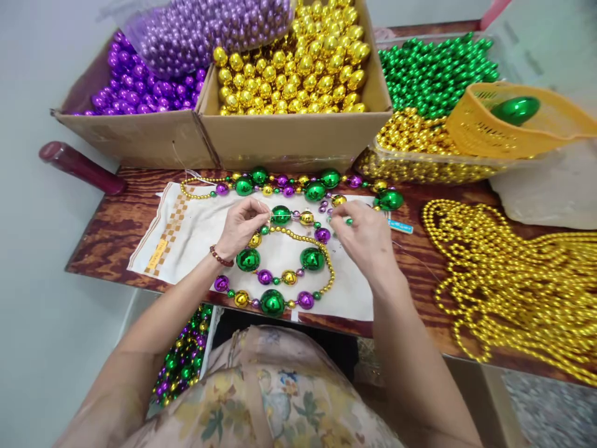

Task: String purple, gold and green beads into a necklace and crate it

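Bead necklace (280, 274) lies looped on a white cloth (186, 233) on the wooden worktop (112, 227), mixed green, gold and purple balls, big and small. 1 run of it stretches along the cloth's far edge, just in front of the boxes; the rest curls into a ring near the worktop's front edge.

Left hand (240, 225): fingers pinched together at the top of the ring, next to a large green bead (280, 214). Looks like it grips the string or a small bead; too small to tell which. Red-brown bead bracelet (220, 256) on that wrist.

Right hand (366, 236): fingertips closed on something small and green at the strand, just right of a gold bead (306, 217). Both hands sit close, apart by a few beads.

Behind the cloth: cardboard box of gold balls (298, 62), touching a cardboard box of purple balls (135, 81) on its left, with a clear bag of purple beads (205, 31) resting on top across both. Right of those: green bead strands (433, 71), a clear tray of small gold beads (410, 149), and a yellow plastic basket (494, 130) holding 1 green ball (515, 110). Pile of gold bead strands (517, 286) on the worktop's right side. Dark red cylinder (79, 167) lies at the left end. More finished strands (184, 361) sit below the worktop edge.
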Demonstrator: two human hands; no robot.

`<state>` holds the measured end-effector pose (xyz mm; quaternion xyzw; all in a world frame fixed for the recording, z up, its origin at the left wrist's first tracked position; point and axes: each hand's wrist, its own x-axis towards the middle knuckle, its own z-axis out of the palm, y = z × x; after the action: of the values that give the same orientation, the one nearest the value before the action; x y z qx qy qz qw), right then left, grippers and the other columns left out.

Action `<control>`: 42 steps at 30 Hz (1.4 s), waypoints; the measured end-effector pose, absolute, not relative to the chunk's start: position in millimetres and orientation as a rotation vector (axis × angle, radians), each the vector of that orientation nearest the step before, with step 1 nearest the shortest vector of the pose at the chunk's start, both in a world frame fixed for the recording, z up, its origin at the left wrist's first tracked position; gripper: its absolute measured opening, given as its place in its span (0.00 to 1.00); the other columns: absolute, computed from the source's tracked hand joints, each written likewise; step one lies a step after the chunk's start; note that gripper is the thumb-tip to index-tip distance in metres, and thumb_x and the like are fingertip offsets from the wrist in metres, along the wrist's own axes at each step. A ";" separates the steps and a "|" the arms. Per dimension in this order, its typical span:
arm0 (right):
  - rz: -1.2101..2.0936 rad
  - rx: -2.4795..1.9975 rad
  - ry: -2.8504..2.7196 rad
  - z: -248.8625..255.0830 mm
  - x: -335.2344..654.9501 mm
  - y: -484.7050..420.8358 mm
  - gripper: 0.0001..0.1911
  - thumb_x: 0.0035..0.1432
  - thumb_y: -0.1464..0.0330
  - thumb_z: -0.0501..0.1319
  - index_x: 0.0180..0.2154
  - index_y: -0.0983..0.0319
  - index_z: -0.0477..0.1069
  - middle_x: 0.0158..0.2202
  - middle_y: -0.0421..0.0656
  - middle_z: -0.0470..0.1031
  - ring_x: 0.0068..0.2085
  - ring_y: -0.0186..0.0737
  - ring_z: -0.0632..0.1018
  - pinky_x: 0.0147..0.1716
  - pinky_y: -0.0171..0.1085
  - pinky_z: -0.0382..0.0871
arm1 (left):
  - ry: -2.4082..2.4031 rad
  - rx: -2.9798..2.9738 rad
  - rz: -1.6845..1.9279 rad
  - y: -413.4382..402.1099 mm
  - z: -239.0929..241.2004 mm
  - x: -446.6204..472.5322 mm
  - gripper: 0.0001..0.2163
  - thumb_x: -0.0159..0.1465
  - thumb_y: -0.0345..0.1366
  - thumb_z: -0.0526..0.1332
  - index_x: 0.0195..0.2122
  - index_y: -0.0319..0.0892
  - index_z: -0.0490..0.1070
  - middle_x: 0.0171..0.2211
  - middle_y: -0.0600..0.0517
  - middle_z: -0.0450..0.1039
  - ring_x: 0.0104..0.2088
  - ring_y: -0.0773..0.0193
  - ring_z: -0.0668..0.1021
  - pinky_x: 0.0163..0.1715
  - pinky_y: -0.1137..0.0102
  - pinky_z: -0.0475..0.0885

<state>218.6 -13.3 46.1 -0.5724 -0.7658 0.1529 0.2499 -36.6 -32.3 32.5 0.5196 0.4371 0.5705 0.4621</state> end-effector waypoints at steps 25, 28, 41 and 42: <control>1.007 -0.918 -1.920 46.8 177.3 -31.5 0.11 0.64 0.65 0.59 0.29 0.59 0.73 0.32 0.43 0.75 0.36 0.42 0.75 0.39 0.40 0.67 | 1.019 0.859 1.347 -35.8 26.9 -39.7 0.14 0.54 0.36 0.73 0.29 0.39 0.67 0.30 0.55 0.75 0.25 0.74 0.77 0.24 0.79 0.71; 1.094 -0.896 -1.924 38.8 187.9 -39.7 0.13 0.63 0.64 0.60 0.27 0.59 0.73 0.30 0.44 0.75 0.34 0.42 0.75 0.37 0.42 0.68 | 1.089 0.835 1.401 -35.5 23.5 -42.6 0.12 0.54 0.34 0.72 0.29 0.39 0.67 0.28 0.56 0.75 0.25 0.74 0.77 0.27 0.78 0.72; 1.619 -0.737 -1.186 41.6 163.0 -48.5 0.15 0.59 0.55 0.62 0.28 0.57 0.66 0.32 0.43 0.75 0.35 0.42 0.77 0.34 0.42 0.72 | 0.861 1.052 1.131 -27.9 51.3 -36.5 0.17 0.58 0.46 0.71 0.32 0.43 0.64 0.21 0.59 0.72 0.23 0.68 0.79 0.31 0.70 0.76; 1.627 -0.763 -1.200 41.2 162.4 -48.6 0.16 0.59 0.54 0.62 0.28 0.57 0.65 0.30 0.42 0.73 0.33 0.41 0.75 0.30 0.39 0.70 | 0.881 1.111 1.118 -25.8 53.0 -37.2 0.17 0.58 0.46 0.71 0.32 0.43 0.64 0.20 0.58 0.72 0.21 0.68 0.78 0.29 0.70 0.75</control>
<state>162.4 -48.6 41.2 -0.3114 -0.4900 0.6642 0.4709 -37.2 -25.8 53.0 0.4829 0.3832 0.4861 0.6194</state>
